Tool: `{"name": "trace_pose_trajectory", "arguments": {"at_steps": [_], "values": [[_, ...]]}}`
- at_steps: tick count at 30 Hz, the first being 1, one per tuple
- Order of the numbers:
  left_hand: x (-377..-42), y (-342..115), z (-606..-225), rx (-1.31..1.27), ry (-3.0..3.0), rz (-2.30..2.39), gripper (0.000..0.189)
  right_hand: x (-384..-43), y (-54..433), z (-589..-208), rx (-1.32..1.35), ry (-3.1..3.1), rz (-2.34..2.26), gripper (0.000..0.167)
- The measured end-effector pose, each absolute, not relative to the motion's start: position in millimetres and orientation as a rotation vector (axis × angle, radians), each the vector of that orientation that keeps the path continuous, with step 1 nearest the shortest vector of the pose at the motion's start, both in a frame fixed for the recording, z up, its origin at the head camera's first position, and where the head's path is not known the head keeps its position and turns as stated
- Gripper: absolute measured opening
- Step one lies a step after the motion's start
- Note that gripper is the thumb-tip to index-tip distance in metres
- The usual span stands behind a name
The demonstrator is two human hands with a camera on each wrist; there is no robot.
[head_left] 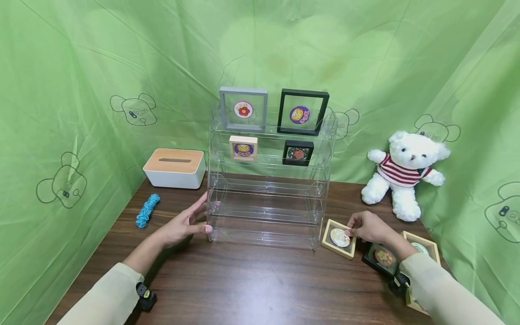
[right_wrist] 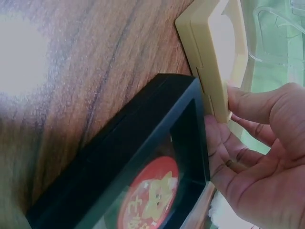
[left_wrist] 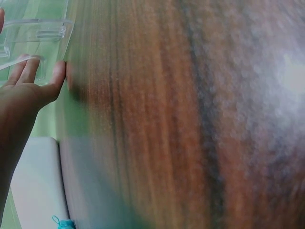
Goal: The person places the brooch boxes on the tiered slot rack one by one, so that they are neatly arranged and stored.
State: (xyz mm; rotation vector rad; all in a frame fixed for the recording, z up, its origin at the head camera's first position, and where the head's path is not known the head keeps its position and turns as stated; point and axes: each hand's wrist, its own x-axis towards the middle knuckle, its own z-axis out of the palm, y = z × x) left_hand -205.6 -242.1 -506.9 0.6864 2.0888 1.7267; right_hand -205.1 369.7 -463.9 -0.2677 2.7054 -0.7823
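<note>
A clear acrylic tiered display rack [head_left: 268, 212] stands on the table. My left hand [head_left: 191, 221] rests against its left side, fingers extended and thumb at the front edge; in the left wrist view this hand [left_wrist: 33, 81] touches the panel. Right of the rack, my right hand [head_left: 369, 227] pinches the upper right edge of a small light-wood picture frame [head_left: 337, 246] with a round design. The right wrist view shows my thumb [right_wrist: 252, 105] on this wooden frame [right_wrist: 205, 62]. A black frame [head_left: 375, 259] with a red round design lies close beside my right hand.
The rack's top tier carries a grey frame [head_left: 243, 127] and a black frame [head_left: 298, 131]; below sit a small wooden frame [head_left: 243, 158] and a small black frame [head_left: 298, 162]. Around are a tissue box [head_left: 174, 178], blue rope [head_left: 147, 211], white teddy bear [head_left: 406, 176] and another wooden frame [head_left: 432, 248].
</note>
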Motion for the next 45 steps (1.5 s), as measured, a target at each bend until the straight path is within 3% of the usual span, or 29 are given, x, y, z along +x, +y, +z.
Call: {"name": "trace_pose_trajectory", "arguments": {"at_steps": [23,45], "values": [[-208,-240,-505,0.669,2.085,1.728,0.114,-200,373,-462,-0.210,2.741,-0.876,0.010],[-205,-243,-508,0.639,2.118,1.706,0.113,-194,391,-449,-0.324,2.904,-1.121,0.014]]}}
